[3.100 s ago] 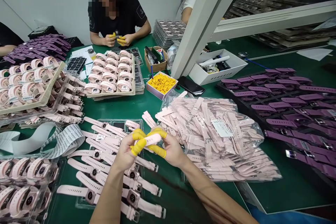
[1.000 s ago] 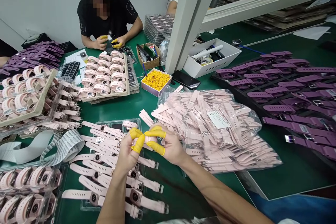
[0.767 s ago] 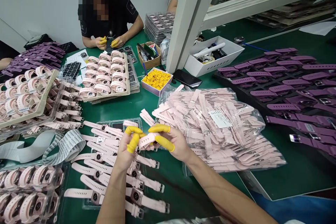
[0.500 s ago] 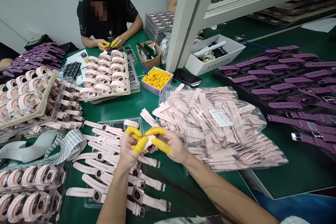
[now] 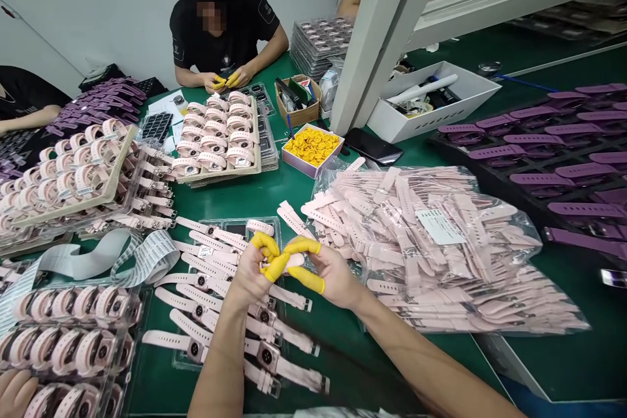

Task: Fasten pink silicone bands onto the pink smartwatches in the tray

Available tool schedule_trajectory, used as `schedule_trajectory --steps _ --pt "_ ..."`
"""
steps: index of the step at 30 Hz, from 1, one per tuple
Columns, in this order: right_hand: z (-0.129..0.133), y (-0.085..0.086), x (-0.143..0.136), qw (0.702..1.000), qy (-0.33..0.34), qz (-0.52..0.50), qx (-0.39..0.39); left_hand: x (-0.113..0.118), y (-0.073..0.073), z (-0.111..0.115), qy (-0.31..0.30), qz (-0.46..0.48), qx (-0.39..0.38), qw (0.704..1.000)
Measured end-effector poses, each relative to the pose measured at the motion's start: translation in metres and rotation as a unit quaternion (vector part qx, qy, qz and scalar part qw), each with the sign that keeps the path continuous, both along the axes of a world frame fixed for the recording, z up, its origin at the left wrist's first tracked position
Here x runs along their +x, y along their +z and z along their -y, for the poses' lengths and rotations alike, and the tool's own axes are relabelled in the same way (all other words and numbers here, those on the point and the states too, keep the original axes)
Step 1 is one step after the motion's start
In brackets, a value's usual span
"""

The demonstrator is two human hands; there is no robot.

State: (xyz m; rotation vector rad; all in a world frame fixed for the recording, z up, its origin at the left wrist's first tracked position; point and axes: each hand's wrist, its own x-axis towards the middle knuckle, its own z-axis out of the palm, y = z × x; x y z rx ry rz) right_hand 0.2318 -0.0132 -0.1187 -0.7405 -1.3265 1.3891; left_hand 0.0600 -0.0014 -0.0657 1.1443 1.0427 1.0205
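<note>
My left hand, with yellow finger cots on its fingers, pinches a small pink watch strap. The strap's rounded end pokes out to the right between the hands, and the rest is hidden by the fingers. My right hand, also in yellow cots, has its index finger and thumb closed around the strap from the other side. Below and left of my hands lie several pink watches with open straps on clear trays. Just right of my right hand is a big clear bag of pink straps.
Pink watches fill trays behind and at left. A label ribbon curls at left. A box of yellow finger cots, a phone and a white box stand farther back. Purple straps lie right. A co-worker sits opposite.
The camera view has swung left, so the table's things appear farther right. Between my fingers, more of the strap's rounded end shows. Another person's hand has come into view at lower left.
</note>
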Motion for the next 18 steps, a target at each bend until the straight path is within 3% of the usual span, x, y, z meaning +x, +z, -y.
schedule_trajectory --steps 4,10,13,18 --pt "-0.002 -0.001 -0.002 1.0 0.005 0.021 0.019 -0.003 -0.003 0.0 -0.012 -0.035 0.022 0.999" --pt "-0.003 -0.003 -0.003 0.999 -0.032 -0.01 0.003 -0.006 -0.009 -0.003 -0.016 0.01 0.024 1.0" --pt "-0.004 -0.004 -0.003 0.998 -0.058 -0.017 -0.017 -0.006 -0.006 -0.004 -0.002 -0.057 0.04 0.998" --pt "-0.007 -0.001 -0.002 0.995 -0.07 -0.04 -0.064 -0.005 0.008 -0.005 -0.017 -0.022 0.024 0.999"
